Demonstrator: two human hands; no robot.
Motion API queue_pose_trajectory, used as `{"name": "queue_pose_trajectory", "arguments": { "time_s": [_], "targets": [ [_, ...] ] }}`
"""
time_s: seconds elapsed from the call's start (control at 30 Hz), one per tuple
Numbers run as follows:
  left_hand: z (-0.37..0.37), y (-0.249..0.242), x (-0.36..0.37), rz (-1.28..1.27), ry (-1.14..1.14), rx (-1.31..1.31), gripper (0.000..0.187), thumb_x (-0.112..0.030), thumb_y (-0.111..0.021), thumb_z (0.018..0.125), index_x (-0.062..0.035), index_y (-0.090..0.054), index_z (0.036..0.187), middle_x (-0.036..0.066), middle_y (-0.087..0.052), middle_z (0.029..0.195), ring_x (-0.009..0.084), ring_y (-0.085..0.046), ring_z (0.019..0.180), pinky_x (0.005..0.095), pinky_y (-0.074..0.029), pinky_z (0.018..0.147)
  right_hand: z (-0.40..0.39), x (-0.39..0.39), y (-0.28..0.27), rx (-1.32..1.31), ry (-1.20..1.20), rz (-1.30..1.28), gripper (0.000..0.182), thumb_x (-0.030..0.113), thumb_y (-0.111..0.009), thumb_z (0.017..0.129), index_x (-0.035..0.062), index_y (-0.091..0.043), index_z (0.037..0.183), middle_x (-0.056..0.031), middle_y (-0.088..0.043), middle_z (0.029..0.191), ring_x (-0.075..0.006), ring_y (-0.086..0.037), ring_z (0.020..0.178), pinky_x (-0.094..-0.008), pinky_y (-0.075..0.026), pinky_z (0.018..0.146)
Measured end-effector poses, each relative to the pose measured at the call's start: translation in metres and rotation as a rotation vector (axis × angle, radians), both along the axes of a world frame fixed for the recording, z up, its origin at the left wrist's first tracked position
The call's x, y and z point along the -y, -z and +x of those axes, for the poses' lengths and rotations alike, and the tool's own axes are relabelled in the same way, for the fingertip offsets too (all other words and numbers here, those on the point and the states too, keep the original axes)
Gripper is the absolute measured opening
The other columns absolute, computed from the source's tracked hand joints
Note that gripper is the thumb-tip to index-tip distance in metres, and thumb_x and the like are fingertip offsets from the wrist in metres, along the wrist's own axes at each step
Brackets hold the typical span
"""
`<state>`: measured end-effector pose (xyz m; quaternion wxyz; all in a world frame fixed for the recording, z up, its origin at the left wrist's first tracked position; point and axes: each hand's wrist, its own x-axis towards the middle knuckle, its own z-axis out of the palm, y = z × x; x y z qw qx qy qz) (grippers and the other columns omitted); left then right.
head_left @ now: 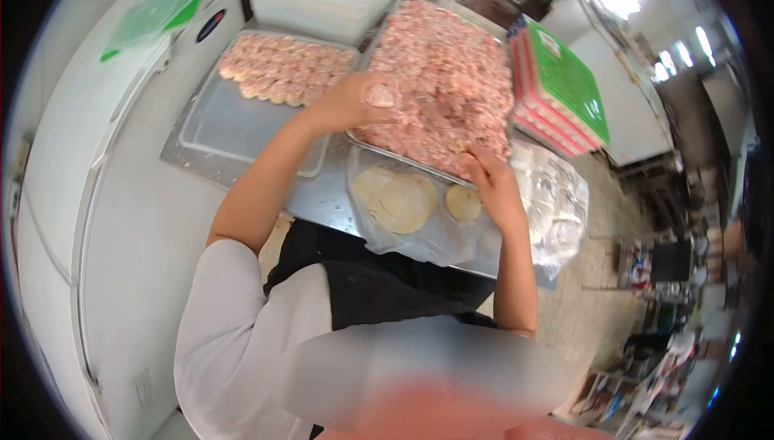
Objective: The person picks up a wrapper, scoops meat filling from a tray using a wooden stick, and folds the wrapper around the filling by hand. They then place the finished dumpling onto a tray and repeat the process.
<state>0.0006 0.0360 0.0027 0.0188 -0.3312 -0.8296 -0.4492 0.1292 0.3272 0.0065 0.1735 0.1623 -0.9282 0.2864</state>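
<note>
While your left hand [355,101] held a wrapper with filling, your right hand [492,182] pinched meat off the tray [435,77] on the desk [322,190]; smaller, even pinches seemed smarter.

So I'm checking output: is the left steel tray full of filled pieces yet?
No. The left steel tray holds filled pieces only along its far end; the rest is bare metal.

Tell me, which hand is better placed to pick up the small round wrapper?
Probably the right hand: it is at the meat tray's near edge, just beside the small wrapper. The left hand is farther off, at that tray's left edge.
</note>
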Motion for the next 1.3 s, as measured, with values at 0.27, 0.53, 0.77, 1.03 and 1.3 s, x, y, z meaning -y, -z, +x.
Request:
{"name": "queue_pose_trajectory", "arguments": {
  "time_s": [0.27, 0.53, 0.77, 1.03, 1.3],
  "targets": [
    [-0.01, 0.037, 0.175, 0.025, -0.47, 0.213, 0.048, -0.019, -0.072, 0.075, -0.0051, -0.059, 0.119, 0.012, -0.061, 0.109, 0.0239, -0.06, 0.1, 0.0356, -0.048, 0.085, -0.004, -0.012, 0.031, 0.429, 0.185, -0.911, 0.033, 0.02, -0.054, 0.097, -0.0023, -0.058, 0.121, 0.0052, -0.047, 0.065, -0.0016, -0.035, 0.046, -0.0168, -0.024, 0.041],
    [-0.038, 0.067, 0.201, -0.494, -0.922, 0.089, 0.067, -0.014, -0.069, 0.077, -0.0124, -0.041, 0.138, 0.018, -0.064, 0.095, 0.0369, -0.062, 0.09, 0.0446, -0.049, 0.081, -0.004, -0.018, 0.042, 0.387, 0.184, -0.919, 0.03, 0.017, -0.052, 0.098, -0.0017, -0.06, 0.119, 0.0049, -0.048, 0.061, -0.0009, -0.035, 0.044, -0.017, -0.025, 0.038],
    [-0.05, 0.064, 0.19, -0.527, -0.788, 0.079, 0.072, -0.01, -0.068, 0.077, -0.0095, -0.033, 0.141, 0.022, -0.064, 0.097, 0.0388, -0.062, 0.091, 0.0462, -0.049, 0.079, -0.004, -0.014, 0.047, 0.29, 0.221, -0.887, 0.027, 0.014, -0.055, 0.095, 0.0047, -0.062, 0.12, 0.0015, -0.058, 0.071, -0.0006, -0.039, 0.048, -0.0165, -0.027, 0.039],
    [-0.03, 0.076, 0.19, -0.571, -0.586, -0.302, 0.066, -0.01, -0.069, 0.077, -0.0059, -0.039, 0.136, 0.024, -0.056, 0.122, 0.0403, -0.054, 0.111, 0.0437, -0.046, 0.09, -0.038, -0.047, -0.005, -0.022, 0.036, 0.273, 0.017, 0.007, -0.061, 0.086, 0.0059, -0.063, 0.103, -0.0126, -0.061, 0.076, -0.0276, -0.059, 0.059, -0.0364, -0.045, 0.054],
    [0.066, 0.04, 0.024, 0.047, 0.409, 0.032, 0.035, -0.011, -0.069, 0.079, -0.0073, -0.062, 0.113, 0.013, -0.062, 0.114, 0.0302, -0.058, 0.108, 0.0386, -0.047, 0.093, -0.123, -0.042, -0.054, 0.061, 0.2, 1.246, 0.012, 0.018, -0.058, 0.079, 0.0101, -0.066, 0.074, -0.0076, -0.064, 0.069, -0.0246, -0.066, 0.064, -0.0395, -0.05, 0.05]
  ]
}}
